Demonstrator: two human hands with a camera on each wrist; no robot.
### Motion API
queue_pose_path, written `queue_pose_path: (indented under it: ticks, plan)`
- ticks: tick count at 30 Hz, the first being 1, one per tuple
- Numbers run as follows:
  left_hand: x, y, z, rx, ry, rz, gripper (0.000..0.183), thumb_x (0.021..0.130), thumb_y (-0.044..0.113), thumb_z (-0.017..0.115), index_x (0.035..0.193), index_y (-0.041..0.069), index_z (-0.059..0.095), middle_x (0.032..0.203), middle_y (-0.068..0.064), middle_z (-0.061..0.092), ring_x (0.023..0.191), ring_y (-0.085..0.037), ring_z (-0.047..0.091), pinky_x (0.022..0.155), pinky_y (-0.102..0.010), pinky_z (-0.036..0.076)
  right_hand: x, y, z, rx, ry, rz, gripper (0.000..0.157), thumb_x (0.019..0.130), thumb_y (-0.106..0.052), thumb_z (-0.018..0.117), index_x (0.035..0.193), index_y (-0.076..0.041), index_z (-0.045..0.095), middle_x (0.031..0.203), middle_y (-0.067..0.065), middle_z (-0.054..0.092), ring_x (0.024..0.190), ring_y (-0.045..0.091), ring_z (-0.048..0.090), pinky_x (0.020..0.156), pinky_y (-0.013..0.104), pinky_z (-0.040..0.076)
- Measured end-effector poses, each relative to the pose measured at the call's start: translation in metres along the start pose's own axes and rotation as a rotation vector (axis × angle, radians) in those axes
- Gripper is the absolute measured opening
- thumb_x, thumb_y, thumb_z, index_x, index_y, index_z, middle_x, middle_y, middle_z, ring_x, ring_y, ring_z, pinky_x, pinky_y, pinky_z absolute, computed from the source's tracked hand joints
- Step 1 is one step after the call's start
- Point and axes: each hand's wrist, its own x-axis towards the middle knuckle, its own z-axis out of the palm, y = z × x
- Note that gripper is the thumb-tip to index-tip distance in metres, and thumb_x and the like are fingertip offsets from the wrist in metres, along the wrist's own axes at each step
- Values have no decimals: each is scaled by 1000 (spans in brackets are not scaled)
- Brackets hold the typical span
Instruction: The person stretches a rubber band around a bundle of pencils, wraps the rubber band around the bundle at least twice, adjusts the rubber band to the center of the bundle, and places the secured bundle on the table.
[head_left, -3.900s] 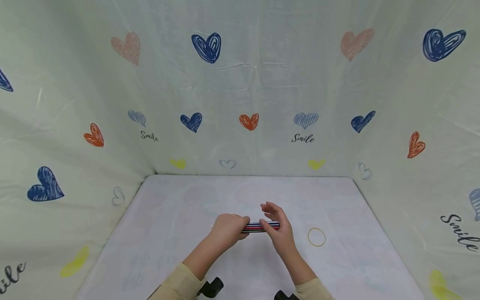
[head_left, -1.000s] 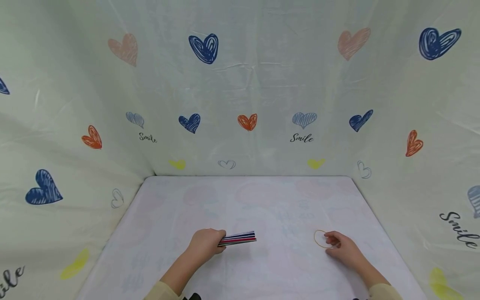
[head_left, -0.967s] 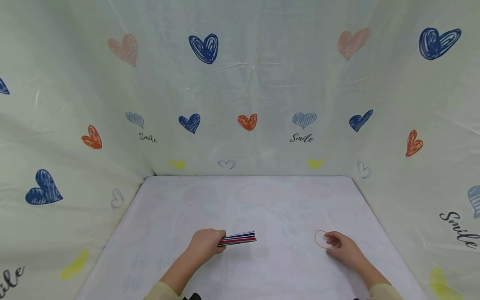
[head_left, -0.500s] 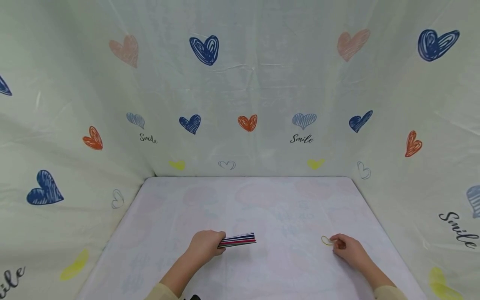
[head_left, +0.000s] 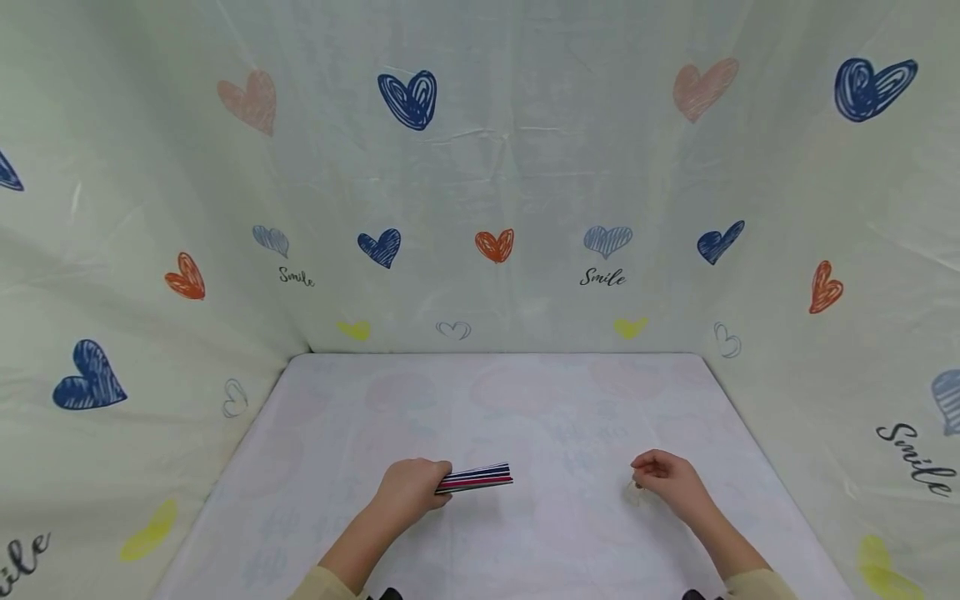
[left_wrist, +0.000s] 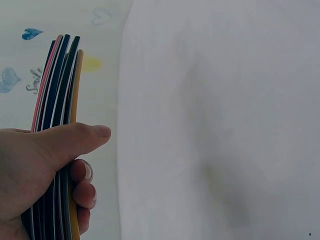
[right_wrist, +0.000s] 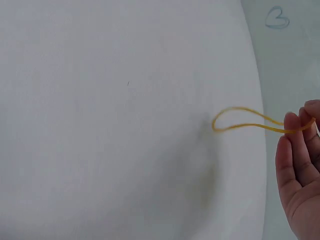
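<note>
1. Stick bundle: held above tabletop, in left hand, tips angled toward right side; hand blocks the other end in head view.
2. Left grip: fingers curled round bundle, thumb across.
3. Yellow loop: sticks out from right hand, well apart from bundle; faint in head view.
4. Right grip: fingertips pinching loop.
5. Around: heart-printed sheet behind tabletop and both sides; beige sleeves at bottom edge.
</note>
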Motion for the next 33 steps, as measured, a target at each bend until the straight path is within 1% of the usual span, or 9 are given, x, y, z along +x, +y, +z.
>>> queue_pose_path:
  ticks: [3,8,12,16,20,23,27,31,33]
  plan:
    - [0,0,-1,2,8,1,28,77,29,83,75,19,57,60,12,50,53,-8,43,52,-27,38,-1,-13,11,68,3,20,12,85,4,69,96,7,64,84,9,65,67,16,59,65,33,53]
    - [-2,0,-3,-2,28,-1,28,76,28,84,75,19,57,60,12,50,53,-8,43,52,-27,38,-3,-31,26,104,-35,16,9,86,-2,71,93,2,66,87,12,68,58,13,51,56,30,46]
    - [-3,-2,-4,3,36,-12,29,76,29,84,75,19,57,60,12,50,53,-8,43,52,-27,38,-6,-46,37,221,-109,-32,12,90,-2,67,97,6,63,102,16,71,54,14,51,56,27,48]
    - [-4,-3,-6,1,47,-11,29,76,29,84,75,19,56,60,12,49,53,-7,42,51,-27,38,-8,-59,47,303,-186,-84,16,92,-1,63,105,7,62,116,14,68,55,16,57,57,31,53]
    - [-4,-3,-10,-9,65,-4,29,77,29,83,74,19,56,60,12,49,53,-7,43,51,-27,38,-7,-71,57,357,-237,-150,20,90,4,61,110,8,61,121,15,65,55,15,58,56,30,52]
    - [-3,-3,-13,-12,81,-8,29,76,30,84,74,19,57,60,12,50,53,-7,43,51,-27,38,-6,-77,66,397,-260,-180,22,89,7,59,111,9,60,120,16,65,54,13,57,55,28,51]
    - [-4,-3,-15,-23,98,-16,29,76,29,84,74,19,57,60,12,50,53,-7,43,51,-27,39,-6,-78,80,485,-288,-176,19,91,7,56,110,5,60,114,13,68,55,12,57,55,25,50]
    - [-5,-4,-15,-38,93,-22,29,76,28,84,74,19,57,59,12,49,53,-7,43,51,-27,38,-8,-76,94,646,-350,-195,17,94,6,53,105,-2,63,102,11,72,64,12,62,61,25,53]
    - [-6,-4,-16,-44,93,-26,29,76,28,84,74,19,57,59,12,49,53,-7,43,51,-27,38,-9,-75,99,730,-390,-223,18,95,6,51,105,-1,64,98,11,72,72,14,67,68,27,55]
